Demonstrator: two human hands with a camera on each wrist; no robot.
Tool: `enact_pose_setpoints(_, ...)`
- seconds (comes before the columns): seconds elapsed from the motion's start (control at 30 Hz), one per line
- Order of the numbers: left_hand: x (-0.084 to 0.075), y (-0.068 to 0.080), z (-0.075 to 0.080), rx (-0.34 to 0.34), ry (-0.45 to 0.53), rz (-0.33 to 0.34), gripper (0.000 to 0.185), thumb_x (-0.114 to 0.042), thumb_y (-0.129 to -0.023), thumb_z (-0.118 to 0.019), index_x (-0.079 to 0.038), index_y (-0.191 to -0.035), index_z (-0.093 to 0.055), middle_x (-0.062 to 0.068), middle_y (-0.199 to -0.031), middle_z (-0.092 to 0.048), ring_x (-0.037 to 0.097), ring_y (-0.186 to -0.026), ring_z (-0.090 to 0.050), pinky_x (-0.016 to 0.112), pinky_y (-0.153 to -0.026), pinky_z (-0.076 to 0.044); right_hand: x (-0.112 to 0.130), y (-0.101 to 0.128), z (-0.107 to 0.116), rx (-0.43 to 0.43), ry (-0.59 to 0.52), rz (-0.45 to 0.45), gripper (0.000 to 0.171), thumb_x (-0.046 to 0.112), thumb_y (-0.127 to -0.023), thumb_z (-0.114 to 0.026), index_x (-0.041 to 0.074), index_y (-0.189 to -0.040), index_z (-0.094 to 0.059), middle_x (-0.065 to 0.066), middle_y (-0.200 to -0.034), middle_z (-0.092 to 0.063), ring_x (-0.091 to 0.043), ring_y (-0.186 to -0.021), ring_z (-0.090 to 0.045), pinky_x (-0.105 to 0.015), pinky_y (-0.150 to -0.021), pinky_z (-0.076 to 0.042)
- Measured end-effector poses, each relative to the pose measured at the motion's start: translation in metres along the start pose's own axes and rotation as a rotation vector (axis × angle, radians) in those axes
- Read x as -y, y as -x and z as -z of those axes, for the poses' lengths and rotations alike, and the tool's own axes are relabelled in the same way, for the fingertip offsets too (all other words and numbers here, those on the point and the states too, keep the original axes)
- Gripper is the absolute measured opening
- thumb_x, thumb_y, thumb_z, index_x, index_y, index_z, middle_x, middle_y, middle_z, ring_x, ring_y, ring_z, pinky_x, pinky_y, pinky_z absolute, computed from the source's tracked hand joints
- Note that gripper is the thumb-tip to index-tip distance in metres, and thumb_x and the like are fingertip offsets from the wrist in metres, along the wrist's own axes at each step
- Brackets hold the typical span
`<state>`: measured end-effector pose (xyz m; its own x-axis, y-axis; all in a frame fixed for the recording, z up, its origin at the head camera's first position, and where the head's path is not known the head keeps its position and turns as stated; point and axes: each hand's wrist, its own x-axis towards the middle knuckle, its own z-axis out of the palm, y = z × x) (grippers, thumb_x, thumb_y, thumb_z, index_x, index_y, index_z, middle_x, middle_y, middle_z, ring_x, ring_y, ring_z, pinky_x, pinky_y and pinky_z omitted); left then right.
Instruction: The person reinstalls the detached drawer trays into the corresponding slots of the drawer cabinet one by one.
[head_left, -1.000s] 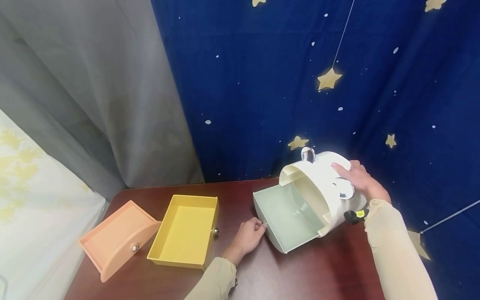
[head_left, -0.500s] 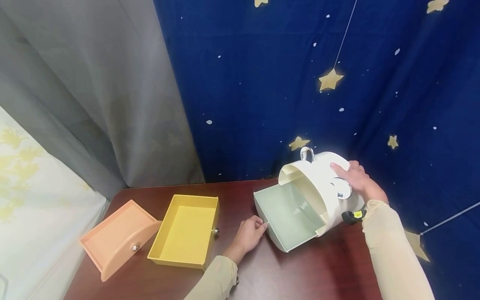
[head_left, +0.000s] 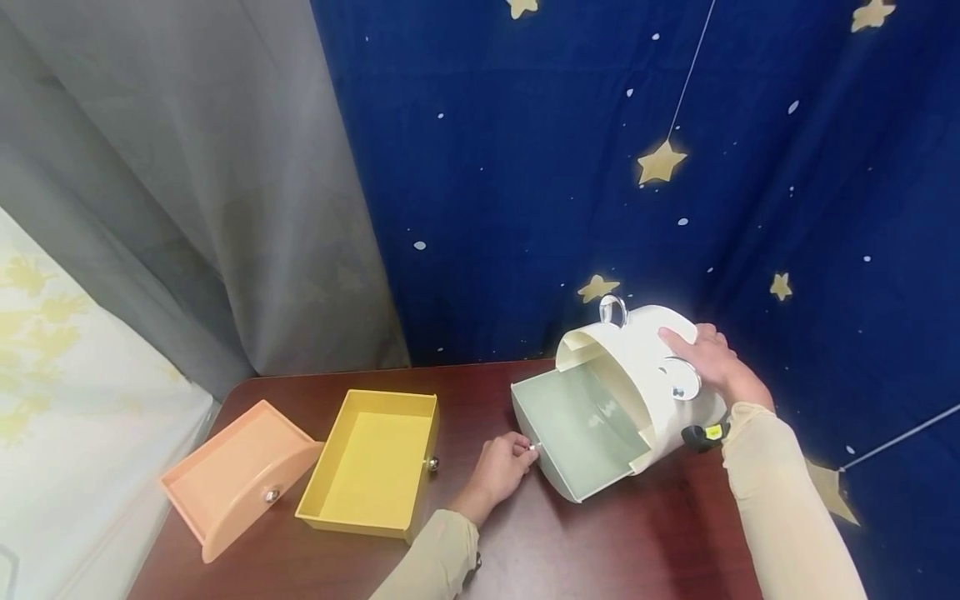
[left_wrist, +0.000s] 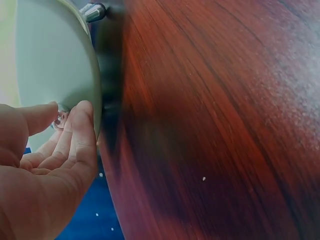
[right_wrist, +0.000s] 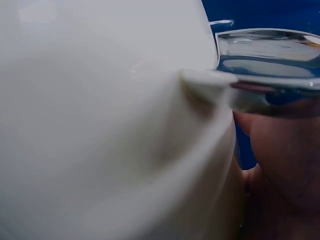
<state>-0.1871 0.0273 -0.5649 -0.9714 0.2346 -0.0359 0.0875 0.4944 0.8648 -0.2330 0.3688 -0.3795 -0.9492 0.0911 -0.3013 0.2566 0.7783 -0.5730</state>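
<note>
A white, rounded drawer housing (head_left: pixel 651 375) with chrome ring-shaped parts lies at the right of the table. Its open end faces left, and a pale green drawer (head_left: pixel 581 425) sits partly inside it. My left hand (head_left: pixel 498 471) pinches the small round knob (left_wrist: pixel 61 116) on the drawer's curved front, thumb on one side and fingers on the other. At the far end of the housing, my right hand (head_left: pixel 720 362) grips it, thumb on top and the other fingers partly hidden behind. The right wrist view is filled by the white housing wall (right_wrist: pixel 100 100) and a chrome ring (right_wrist: pixel 270 65).
On the left of the dark red table (head_left: pixel 517 550) lie a yellow drawer (head_left: pixel 386 458) and a peach drawer (head_left: pixel 236 475), each with a metal knob, their corners close together. A blue star-patterned curtain (head_left: pixel 487 208) and a grey curtain (head_left: pixel 150 167) hang behind the table.
My left hand and the green drawer have shifted slightly right, a little deeper into the white housing. The right hand and housing have moved slightly left.
</note>
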Motion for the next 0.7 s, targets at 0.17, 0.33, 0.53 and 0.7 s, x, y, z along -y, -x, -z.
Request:
enact_pose_setpoints(0.17,-0.0020,-0.0017,-0.0038,0.002,0.033,-0.001,0.015,-0.013,-0.094,-0.071,-0.002,-0.105,-0.070,0.006,-0.083,-0.076,0.016,-0.072,-0.073,0.020,-0.062,-0.053,0.0011,-0.0009,-0.0031,-0.008,-0.020,0.003,0.113,0.080,-0.094,-0.032,-0.009,-0.156,0.000,-0.037,-0.156,-0.011,-0.053,-0.133,-0.026,-0.069,-0.107,-0.035)
enact_pose_setpoints(0.33,-0.0032,-0.0024,-0.0044,0.003,0.039,0.003,0.014,-0.011,-0.094,-0.072,-0.001,-0.104,-0.070,0.007,-0.083,-0.076,0.019,-0.072,-0.074,0.020,-0.061,-0.053,0.0036,-0.0001,-0.0048,-0.018,-0.020,-0.006,0.114,0.082,-0.093,-0.032,-0.009,-0.156,-0.002,-0.036,-0.156,-0.013,-0.053,-0.132,-0.027,-0.069,-0.107,-0.036)
enact_pose_setpoints(0.53,-0.0030,-0.0039,-0.0055,0.006,0.048,0.015,0.014,-0.012,-0.094,-0.071,-0.002,-0.104,-0.070,0.006,-0.085,-0.075,0.014,-0.071,-0.072,0.019,-0.061,-0.053,0.0039,0.0020,-0.0067,-0.029,-0.024,-0.006,0.115,0.082,-0.092,-0.034,-0.008,-0.157,-0.004,-0.036,-0.157,-0.014,-0.052,-0.132,-0.028,-0.069,-0.107,-0.035)
enact_pose_setpoints(0.7,-0.0044,-0.0071,-0.0085,0.008,0.055,0.018,0.015,-0.012,-0.095,-0.071,-0.001,-0.106,-0.069,0.009,-0.086,-0.076,0.016,-0.071,-0.072,0.018,-0.060,-0.053,0.0043,0.0033,-0.0077,-0.049,-0.025,-0.004,0.115,0.083,-0.092,-0.035,-0.008,-0.157,-0.005,-0.036,-0.157,-0.016,-0.053,-0.132,-0.028,-0.069,-0.106,-0.035)
